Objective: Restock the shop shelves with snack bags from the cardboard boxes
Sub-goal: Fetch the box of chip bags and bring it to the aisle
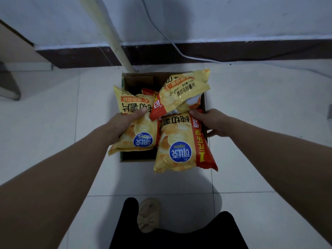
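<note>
Now both hands grip glossy, puffy crisp bags [177, 155]

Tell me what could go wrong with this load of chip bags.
The top bag seems only propped across the left bag and right bag; it may slide off when lifted.
The right hand grips the right bag near one end, its bulk hanging past the box rim, so a slip would likely land it on the floor.
The left hand pressing its bag could crush chips.
</note>
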The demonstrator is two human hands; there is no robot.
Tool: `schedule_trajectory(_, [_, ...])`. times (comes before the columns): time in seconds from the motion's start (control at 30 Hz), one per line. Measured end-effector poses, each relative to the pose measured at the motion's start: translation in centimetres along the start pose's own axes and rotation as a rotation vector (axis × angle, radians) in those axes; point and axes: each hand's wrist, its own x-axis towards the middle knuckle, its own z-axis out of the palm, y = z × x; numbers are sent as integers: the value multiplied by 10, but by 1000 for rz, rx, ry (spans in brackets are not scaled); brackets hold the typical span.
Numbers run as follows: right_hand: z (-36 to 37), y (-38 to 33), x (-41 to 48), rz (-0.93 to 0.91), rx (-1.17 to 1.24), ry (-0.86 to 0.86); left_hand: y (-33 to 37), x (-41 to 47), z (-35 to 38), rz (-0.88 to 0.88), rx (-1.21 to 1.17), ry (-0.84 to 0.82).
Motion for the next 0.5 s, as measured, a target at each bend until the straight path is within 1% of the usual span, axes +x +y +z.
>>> schedule_trajectory(0.07, [4, 2, -1, 13, 15, -95, 0, 3, 1, -2, -6, 20])
schedule_trajectory(0.13, [9, 3, 1, -1, 33, -136, 0, 4, 3, -5, -19, 46])
schedule_trajectory(0.33, [12, 4, -12, -16, 61, -116, -1, -4, 9, -9, -52, 30])
schedule_trajectory(0.5, [-2, -7, -58, 11, 62, -91, 23, -44, 14, -16, -26, -10])
